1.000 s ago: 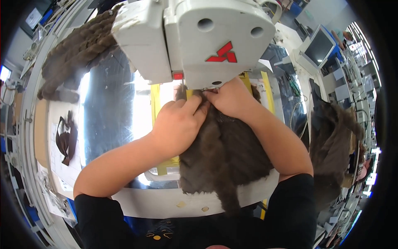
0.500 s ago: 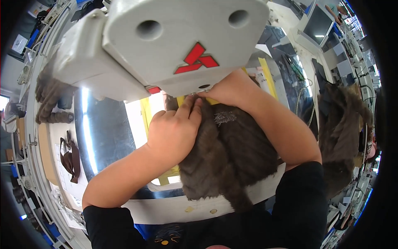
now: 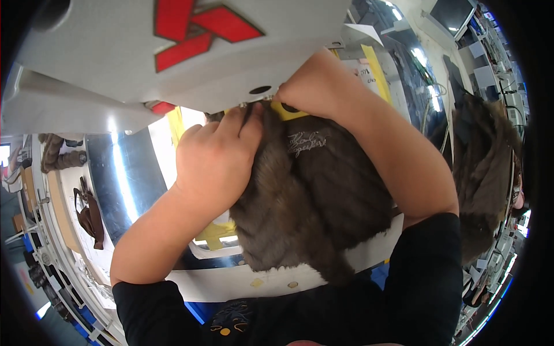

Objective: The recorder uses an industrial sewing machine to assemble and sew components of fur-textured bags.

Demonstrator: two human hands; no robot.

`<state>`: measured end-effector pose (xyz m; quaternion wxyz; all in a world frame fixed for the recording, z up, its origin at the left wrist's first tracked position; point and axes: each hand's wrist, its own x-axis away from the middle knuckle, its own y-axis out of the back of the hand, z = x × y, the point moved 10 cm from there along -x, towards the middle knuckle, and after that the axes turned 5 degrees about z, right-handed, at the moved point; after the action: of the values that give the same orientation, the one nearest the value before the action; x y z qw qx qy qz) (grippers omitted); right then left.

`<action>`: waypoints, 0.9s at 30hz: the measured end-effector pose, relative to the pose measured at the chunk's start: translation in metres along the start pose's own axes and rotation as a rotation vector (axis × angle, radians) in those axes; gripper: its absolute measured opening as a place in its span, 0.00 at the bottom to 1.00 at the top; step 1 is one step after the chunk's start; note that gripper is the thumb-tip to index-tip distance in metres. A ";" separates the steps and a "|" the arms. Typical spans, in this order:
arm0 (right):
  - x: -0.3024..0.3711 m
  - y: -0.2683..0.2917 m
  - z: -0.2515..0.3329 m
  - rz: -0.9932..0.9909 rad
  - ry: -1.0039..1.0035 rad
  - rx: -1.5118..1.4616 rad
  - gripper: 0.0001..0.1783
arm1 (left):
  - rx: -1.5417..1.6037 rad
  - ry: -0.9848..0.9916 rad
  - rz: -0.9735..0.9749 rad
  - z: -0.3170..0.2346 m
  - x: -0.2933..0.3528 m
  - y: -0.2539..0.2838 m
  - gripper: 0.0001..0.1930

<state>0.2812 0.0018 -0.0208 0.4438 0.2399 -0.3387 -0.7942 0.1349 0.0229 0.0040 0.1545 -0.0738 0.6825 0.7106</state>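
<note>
A brown fur piece (image 3: 352,196) with pale embroidered lettering (image 3: 307,142) lies beneath the sewing machine head (image 3: 225,69). A lighter raised fur strip (image 3: 277,179) runs down over it toward me. My left hand (image 3: 216,153) presses on the fur's left part, its first fingers close together and pointing under the machine head, the others bent. Opposite it, my right hand (image 3: 317,86) curls in at the fur's upper edge, with most of its fingertips hidden. The machine head covers the needle area.
Yellow tape (image 3: 376,72) marks the white plate under the fur. Another dark fur item (image 3: 485,179) hangs at the right. Brown straps (image 3: 89,216) lie on paper at the left, near rolled fur pieces (image 3: 63,158). A monitor (image 3: 453,14) stands at the far right.
My view has shifted closer to the machine head, which now fills more of the upper left. Both hands remain at the fur's upper edge, and the embroidered lettering shows more clearly.
</note>
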 end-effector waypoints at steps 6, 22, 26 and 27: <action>0.002 0.004 -0.002 -0.006 -0.075 -0.014 0.09 | -0.005 -0.021 -0.008 -0.002 -0.001 0.002 0.19; 0.066 -0.003 0.043 0.181 0.343 0.168 0.19 | 0.141 0.074 0.145 0.004 0.001 -0.011 0.11; 0.067 -0.007 0.052 0.202 0.323 0.267 0.20 | 0.131 0.094 0.151 0.007 0.003 -0.010 0.12; 0.067 -0.008 0.054 0.211 0.332 0.304 0.20 | 0.122 0.096 0.158 0.006 0.005 -0.011 0.12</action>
<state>0.2074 -0.0356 0.0036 0.5326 0.3943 -0.3998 -0.6332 0.1346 0.0300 -0.0074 0.0691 -0.0442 0.7349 0.6732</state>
